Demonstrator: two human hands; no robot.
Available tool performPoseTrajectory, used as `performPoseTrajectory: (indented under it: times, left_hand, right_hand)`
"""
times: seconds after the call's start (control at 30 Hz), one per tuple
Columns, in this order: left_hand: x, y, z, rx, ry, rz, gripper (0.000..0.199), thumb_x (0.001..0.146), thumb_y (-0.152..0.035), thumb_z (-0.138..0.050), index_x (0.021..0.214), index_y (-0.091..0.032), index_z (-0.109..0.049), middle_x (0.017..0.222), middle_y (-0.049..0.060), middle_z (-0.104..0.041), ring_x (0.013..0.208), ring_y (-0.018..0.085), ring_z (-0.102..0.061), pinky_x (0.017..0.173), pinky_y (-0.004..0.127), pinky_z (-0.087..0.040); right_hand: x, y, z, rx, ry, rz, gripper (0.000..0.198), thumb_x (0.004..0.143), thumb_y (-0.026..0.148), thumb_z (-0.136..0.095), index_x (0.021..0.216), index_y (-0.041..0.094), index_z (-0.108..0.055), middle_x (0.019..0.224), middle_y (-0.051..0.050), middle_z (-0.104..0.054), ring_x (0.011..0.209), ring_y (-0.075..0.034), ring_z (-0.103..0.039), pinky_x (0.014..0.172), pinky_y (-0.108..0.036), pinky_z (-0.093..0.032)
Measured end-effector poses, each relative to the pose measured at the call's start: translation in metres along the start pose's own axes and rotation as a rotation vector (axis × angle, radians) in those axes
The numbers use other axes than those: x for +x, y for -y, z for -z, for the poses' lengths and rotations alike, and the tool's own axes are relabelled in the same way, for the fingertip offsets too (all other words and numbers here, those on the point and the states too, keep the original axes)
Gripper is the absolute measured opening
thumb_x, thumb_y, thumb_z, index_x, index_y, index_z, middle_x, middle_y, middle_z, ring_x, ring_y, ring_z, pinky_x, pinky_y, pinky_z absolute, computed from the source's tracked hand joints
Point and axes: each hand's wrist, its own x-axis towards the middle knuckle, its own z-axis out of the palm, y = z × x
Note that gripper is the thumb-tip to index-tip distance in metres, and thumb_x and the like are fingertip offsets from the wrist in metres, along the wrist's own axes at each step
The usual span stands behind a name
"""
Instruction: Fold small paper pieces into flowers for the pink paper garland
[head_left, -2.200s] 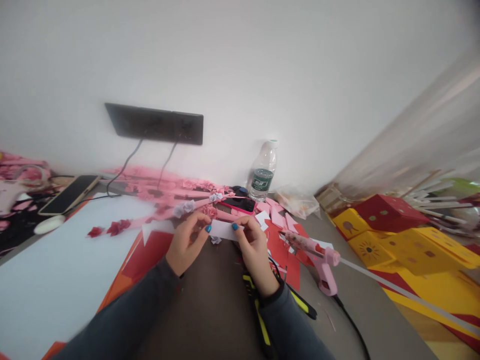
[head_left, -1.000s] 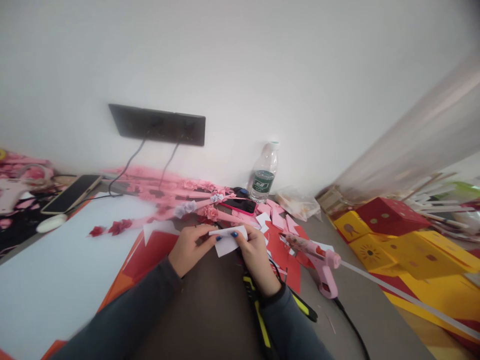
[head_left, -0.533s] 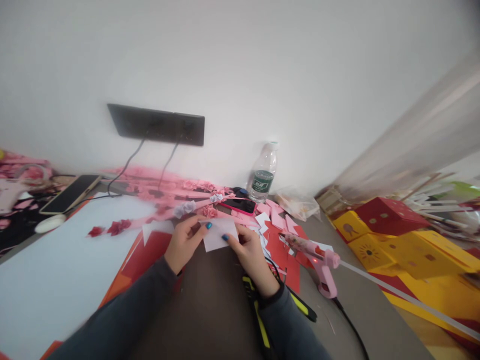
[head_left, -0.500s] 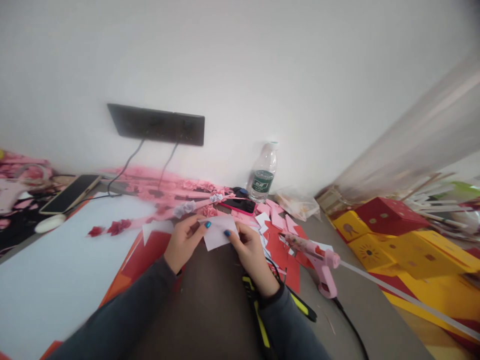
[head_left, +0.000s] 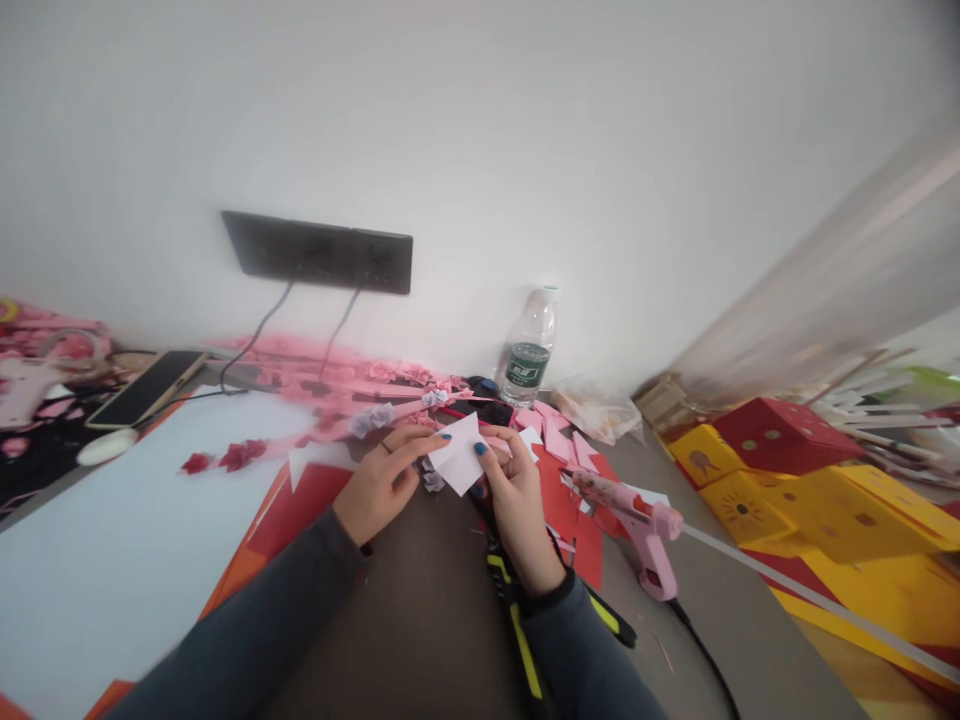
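A small square of white paper [head_left: 459, 456], turned corner-up, is held above the table between my two hands. My right hand [head_left: 517, 490] pinches it at its right side, thumb on the front face and fingers behind. My left hand [head_left: 382, 482] is beside its left edge; the index fingertip touches the paper near the edge, while the thumb stays apart below. Behind the paper, grey-white folded paper flowers [head_left: 433, 478] partly show. Pink-wrapped stems with paper flowers [head_left: 367, 420] lie past my hands. Under my right wrist are black and yellow-green tool handles [head_left: 517, 630].
A pink glue gun [head_left: 634, 520] with its cord lies on the right, near red and pink paper pieces [head_left: 581, 540]. A water bottle [head_left: 529, 350] stands by the wall. Large white sheets [head_left: 112, 550] and a phone [head_left: 146, 388] are left; yellow and red boxes [head_left: 817, 500] are far right.
The paper has been turned corner-up and moved slightly right. My left thumb has come off its face, and the left index finger now reaches to its edge. My right hand still grips it.
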Motion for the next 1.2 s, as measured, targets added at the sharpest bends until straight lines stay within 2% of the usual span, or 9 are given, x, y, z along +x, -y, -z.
performPoseTrajectory:
  times: [0.1,0.23,0.33,0.43,0.63,0.8,0.97,1.07,1.2]
  left_hand:
    - [0.001,-0.001,0.001,-0.024,-0.052,0.034,0.033,0.082,-0.001,-0.051,0.104,-0.02,-0.068,0.105,0.007,-0.07,0.1,0.019,-0.067,0.082,0.026,-0.054]
    - [0.001,-0.001,0.002,-0.183,-0.127,0.245,0.014,0.082,-0.01,-0.059,0.085,-0.019,-0.07,0.086,0.003,-0.071,0.075,0.015,-0.067,0.063,0.021,-0.052]
    - [0.002,0.001,0.002,-0.38,-0.21,0.417,0.006,0.082,-0.019,-0.063,0.085,-0.018,-0.068,0.081,0.002,-0.069,0.066,0.013,-0.065,0.062,0.022,-0.053]
    - [0.003,0.003,0.0,-0.538,-0.232,0.48,0.008,0.081,-0.024,-0.065,0.084,-0.017,-0.067,0.079,0.002,-0.066,0.065,0.013,-0.064,0.063,0.024,-0.054]
    - [0.004,0.0,-0.001,-0.493,-0.087,0.461,0.006,0.077,-0.02,-0.065,0.081,-0.016,-0.065,0.082,0.003,-0.063,0.078,0.016,-0.061,0.07,0.025,-0.053]
    - [0.005,-0.006,-0.001,-0.384,0.018,0.399,0.007,0.08,-0.018,-0.061,0.078,-0.015,-0.067,0.081,0.004,-0.058,0.076,0.016,-0.058,0.067,0.024,-0.05]
    - [0.005,-0.01,0.0,-0.379,0.081,0.316,0.018,0.083,-0.014,-0.057,0.086,-0.016,-0.074,0.079,0.004,-0.054,0.069,0.014,-0.056,0.06,0.022,-0.047]
    - [0.003,-0.009,0.0,-0.416,0.099,0.286,0.026,0.084,-0.011,-0.053,0.095,-0.019,-0.076,0.087,0.005,-0.055,0.077,0.015,-0.06,0.067,0.024,-0.051]
    - [0.002,-0.007,0.001,-0.438,0.021,0.264,0.022,0.085,-0.013,-0.057,0.093,-0.02,-0.076,0.096,0.007,-0.058,0.089,0.018,-0.062,0.076,0.027,-0.053]
  right_hand:
    - [-0.001,0.001,0.0,0.01,0.049,0.003,0.034,0.083,0.048,-0.067,0.101,0.022,-0.055,0.051,0.008,-0.051,0.04,-0.009,-0.04,0.04,-0.019,-0.028]
    - [-0.005,0.006,-0.002,-0.049,0.062,0.085,0.027,0.087,0.049,-0.061,0.088,0.022,-0.06,0.058,0.005,-0.054,0.044,-0.01,-0.046,0.043,-0.022,-0.036]
    - [-0.008,0.01,-0.004,-0.078,0.115,0.196,0.025,0.088,0.046,-0.061,0.085,0.021,-0.063,0.073,0.0,-0.062,0.061,-0.014,-0.059,0.057,-0.025,-0.047]
    - [-0.008,0.01,-0.006,-0.097,0.13,0.272,0.016,0.082,0.036,-0.07,0.087,0.022,-0.064,0.084,-0.002,-0.064,0.074,-0.016,-0.062,0.065,-0.027,-0.051]
    - [-0.004,0.006,-0.002,-0.045,0.008,0.201,0.01,0.08,0.031,-0.071,0.082,0.021,-0.067,0.084,-0.003,-0.067,0.075,-0.018,-0.064,0.068,-0.03,-0.053]
    - [-0.002,0.004,-0.002,0.145,-0.032,0.07,0.032,0.073,0.034,-0.079,0.098,0.024,-0.063,0.082,0.0,-0.07,0.064,-0.014,-0.064,0.062,-0.026,-0.054]
    - [-0.003,0.003,-0.002,0.172,0.04,-0.075,0.03,0.069,0.042,-0.08,0.082,0.022,-0.063,0.069,0.001,-0.067,0.063,-0.016,-0.065,0.061,-0.027,-0.053]
    - [-0.003,0.002,0.0,0.111,0.064,-0.053,0.028,0.07,0.044,-0.079,0.079,0.021,-0.067,0.071,-0.001,-0.069,0.064,-0.017,-0.065,0.062,-0.029,-0.054]
    - [-0.002,0.002,0.0,0.072,0.101,0.0,0.023,0.071,0.04,-0.079,0.07,0.02,-0.067,0.07,-0.001,-0.068,0.061,-0.016,-0.063,0.06,-0.027,-0.052]
